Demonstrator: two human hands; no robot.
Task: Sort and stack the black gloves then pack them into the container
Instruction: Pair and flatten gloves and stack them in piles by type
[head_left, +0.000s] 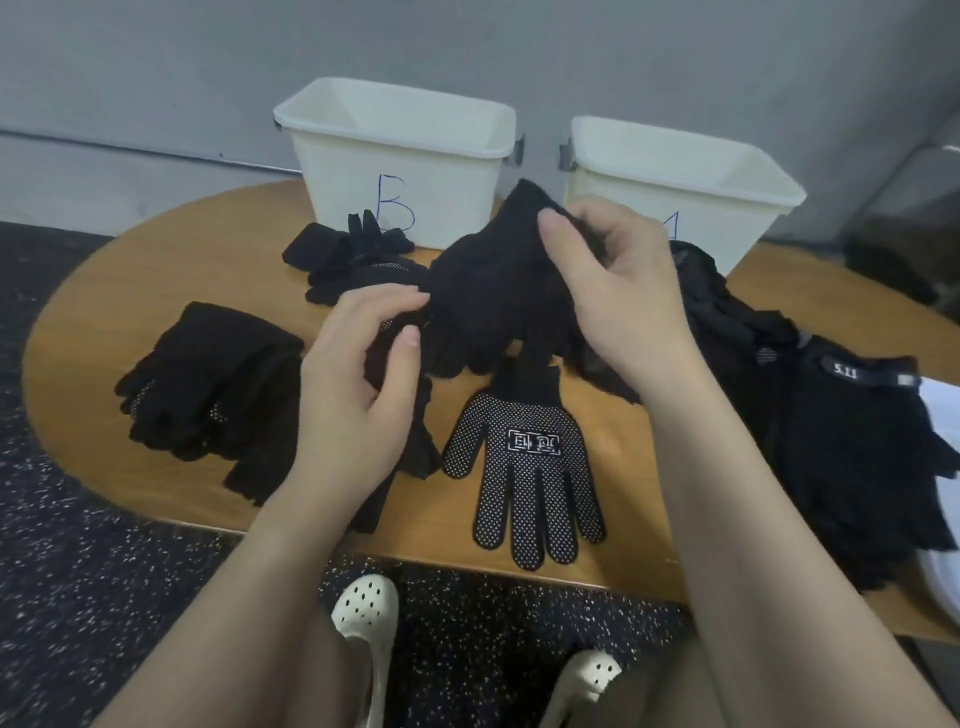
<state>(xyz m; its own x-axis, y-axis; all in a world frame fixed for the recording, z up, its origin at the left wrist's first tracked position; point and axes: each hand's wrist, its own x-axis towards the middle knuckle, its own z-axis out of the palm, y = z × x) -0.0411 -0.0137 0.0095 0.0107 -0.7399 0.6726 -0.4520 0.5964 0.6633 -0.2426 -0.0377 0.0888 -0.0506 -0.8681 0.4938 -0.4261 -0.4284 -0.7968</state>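
A black knit glove (498, 280) is lifted above the middle of the wooden table (156, 260). My right hand (618, 291) pinches its cuff end at the top. My left hand (358, 395) grips its lower left part, with more black fabric hanging under the palm. A dotted black glove (530, 467) lies flat, fingers toward me, just below. A stack of black gloves (213, 389) sits at the left, a small heap (348, 260) lies before the white container marked B (400, 171), and a big pile of dark gloves (831, 431) covers the right side.
A second white container (685, 192) stands at the back right, partly behind my right hand. A grey wall rises behind both. A white object (940, 587) peeks out under the right pile. Below the table edge are dark speckled floor and my pale clogs (363, 608).
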